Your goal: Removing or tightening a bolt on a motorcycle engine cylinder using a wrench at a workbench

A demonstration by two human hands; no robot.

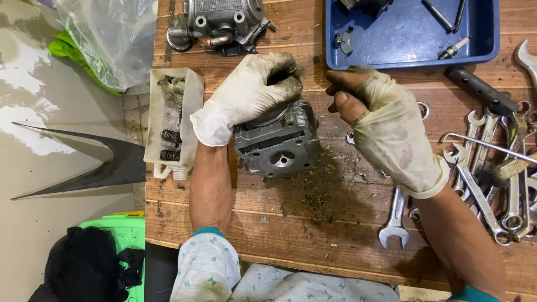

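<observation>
Near the middle of the wooden bench (pixel 313 223), sat a grey metal engine part (pixel 278 142), upper side hidden under the left hand (pixel 249 92). Gloved in dirty white, closed over the top of that part, fingers curled down on it; whatever lay beneath the palm could not be made out. Just to the right, apart from the part, hung the right hand (pixel 386 126) in a torn glove, bare fingertips (pixel 342 103) bent inward, half closed and gripping nothing visible. Partly covered by that hand and forearm, a spanner (pixel 395 221) lying flat on the boards. Further right, a heap of spanners (pixel 498 173), cut off by the frame edge. Left of the part, a grimy white tub (pixel 193 89) holding springs (pixel 170 144). Along the top edge, cut off, a blue tray (pixel 411 39) with small bits and a second engine piece (pixel 221 22). Off the bench, a clear plastic bag (pixel 109 39).
</observation>
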